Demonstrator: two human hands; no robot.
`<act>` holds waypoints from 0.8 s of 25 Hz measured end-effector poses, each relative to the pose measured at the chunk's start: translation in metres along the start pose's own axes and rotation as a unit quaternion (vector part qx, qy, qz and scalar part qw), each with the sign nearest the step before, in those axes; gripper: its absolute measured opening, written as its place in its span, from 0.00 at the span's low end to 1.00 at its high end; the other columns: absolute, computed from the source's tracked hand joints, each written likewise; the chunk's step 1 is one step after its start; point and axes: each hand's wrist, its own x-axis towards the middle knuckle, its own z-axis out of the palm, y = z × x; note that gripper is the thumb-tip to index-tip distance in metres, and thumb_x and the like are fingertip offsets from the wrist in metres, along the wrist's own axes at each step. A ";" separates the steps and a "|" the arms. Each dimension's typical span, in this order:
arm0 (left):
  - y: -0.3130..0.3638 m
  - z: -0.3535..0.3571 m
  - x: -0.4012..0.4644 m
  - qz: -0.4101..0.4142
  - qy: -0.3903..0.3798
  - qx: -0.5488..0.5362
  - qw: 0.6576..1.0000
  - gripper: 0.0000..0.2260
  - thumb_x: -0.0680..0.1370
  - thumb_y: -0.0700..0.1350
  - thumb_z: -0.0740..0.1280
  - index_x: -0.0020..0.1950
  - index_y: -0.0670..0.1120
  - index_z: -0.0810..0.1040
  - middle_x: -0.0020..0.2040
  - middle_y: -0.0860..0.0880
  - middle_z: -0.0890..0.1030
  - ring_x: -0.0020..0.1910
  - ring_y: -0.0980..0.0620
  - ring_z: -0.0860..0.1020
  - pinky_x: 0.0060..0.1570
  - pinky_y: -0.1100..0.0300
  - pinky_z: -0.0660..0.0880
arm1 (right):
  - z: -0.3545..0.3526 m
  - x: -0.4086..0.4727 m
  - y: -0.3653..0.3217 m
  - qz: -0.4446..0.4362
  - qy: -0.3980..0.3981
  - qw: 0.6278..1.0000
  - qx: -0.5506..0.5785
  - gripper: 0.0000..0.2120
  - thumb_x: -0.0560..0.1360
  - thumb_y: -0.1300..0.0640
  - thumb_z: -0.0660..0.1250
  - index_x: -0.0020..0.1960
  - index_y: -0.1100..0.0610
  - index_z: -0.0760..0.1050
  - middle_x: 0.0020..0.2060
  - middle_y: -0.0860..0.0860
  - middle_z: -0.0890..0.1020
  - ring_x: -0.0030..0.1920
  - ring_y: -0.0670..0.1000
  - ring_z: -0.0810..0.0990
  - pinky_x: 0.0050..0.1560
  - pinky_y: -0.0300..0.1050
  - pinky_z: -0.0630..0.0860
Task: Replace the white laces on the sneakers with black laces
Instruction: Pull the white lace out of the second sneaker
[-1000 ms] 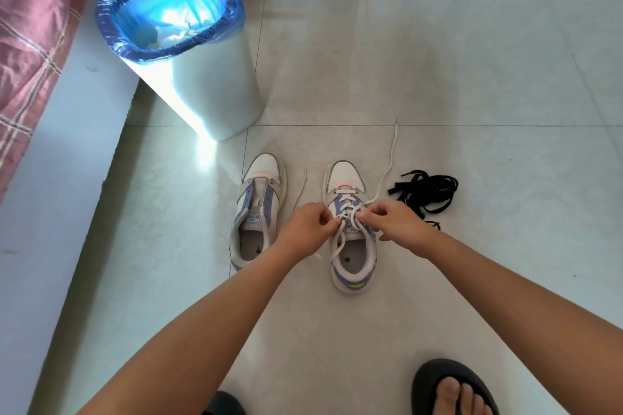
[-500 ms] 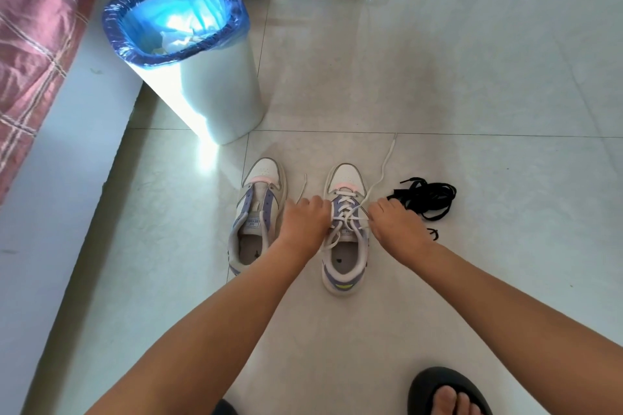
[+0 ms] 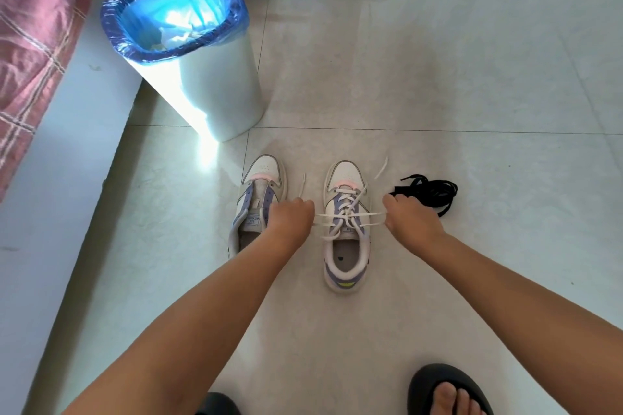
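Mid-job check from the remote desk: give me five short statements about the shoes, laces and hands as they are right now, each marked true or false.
1. Both hands pull white lace strands sideways out of the right-hand sneaker. True: left hand, right hand, white lace.
2. The left-hand sneaker is fully laced in white. False: no lace crosses its tongue.
3. The black laces lie in a loose bundle on the floor beside the right hand. True.
4. The black laces are already threaded into a shoe. False: they lie loose, in neither sneaker.
5. The trash bin has a blue bag liner. True.
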 end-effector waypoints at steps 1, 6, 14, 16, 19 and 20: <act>-0.001 0.003 0.000 0.017 0.010 0.063 0.998 0.09 0.80 0.40 0.58 0.60 0.42 0.69 0.56 0.44 0.77 0.53 0.43 0.78 0.41 0.56 0.66 | 0.004 -0.001 0.003 -0.008 0.022 0.998 -0.056 0.06 0.78 0.59 0.56 0.55 0.57 0.67 0.49 0.54 0.76 0.47 0.56 0.75 0.35 0.46 0.64; 0.010 -0.007 0.000 -0.185 -0.164 -0.477 0.843 0.18 0.81 0.54 0.53 0.47 0.40 0.73 0.38 0.44 0.74 0.32 0.47 0.74 0.31 0.63 0.65 | -0.006 0.000 -0.006 0.250 -0.129 0.830 0.482 0.15 0.77 0.45 0.56 0.42 0.57 0.67 0.32 0.52 0.72 0.28 0.50 0.66 0.30 0.38 0.63; -0.002 -0.004 0.007 -0.037 -0.067 -0.233 0.969 0.07 0.80 0.41 0.57 0.45 0.44 0.72 0.44 0.43 0.77 0.41 0.46 0.77 0.37 0.58 0.68 | -0.002 0.005 -0.001 0.094 -0.080 0.948 0.293 0.09 0.77 0.58 0.58 0.38 0.56 0.66 0.32 0.52 0.73 0.33 0.52 0.71 0.29 0.41 0.62; -0.009 0.002 0.004 -0.007 -0.021 0.038 0.999 0.10 0.79 0.38 0.58 0.59 0.42 0.72 0.56 0.44 0.77 0.53 0.44 0.78 0.43 0.56 0.70 | 0.003 0.001 0.028 0.097 -0.054 0.992 0.057 0.04 0.78 0.59 0.56 0.48 0.57 0.69 0.42 0.54 0.78 0.42 0.56 0.76 0.35 0.43 0.64; -0.007 0.003 0.007 0.004 -0.014 0.096 0.995 0.11 0.79 0.38 0.59 0.61 0.40 0.72 0.57 0.43 0.77 0.54 0.44 0.79 0.45 0.57 0.73 | 0.006 -0.004 0.055 0.125 -0.014 0.990 -0.056 0.06 0.80 0.57 0.56 0.54 0.58 0.67 0.46 0.55 0.78 0.42 0.56 0.75 0.36 0.45 0.66; -0.005 -0.002 0.006 -0.032 -0.010 0.027 0.999 0.11 0.81 0.41 0.57 0.61 0.40 0.73 0.57 0.43 0.78 0.54 0.43 0.78 0.43 0.57 0.71 | 0.002 -0.003 0.052 0.153 -0.011 0.988 0.017 0.09 0.81 0.53 0.54 0.51 0.58 0.67 0.43 0.55 0.77 0.41 0.56 0.75 0.36 0.45 0.66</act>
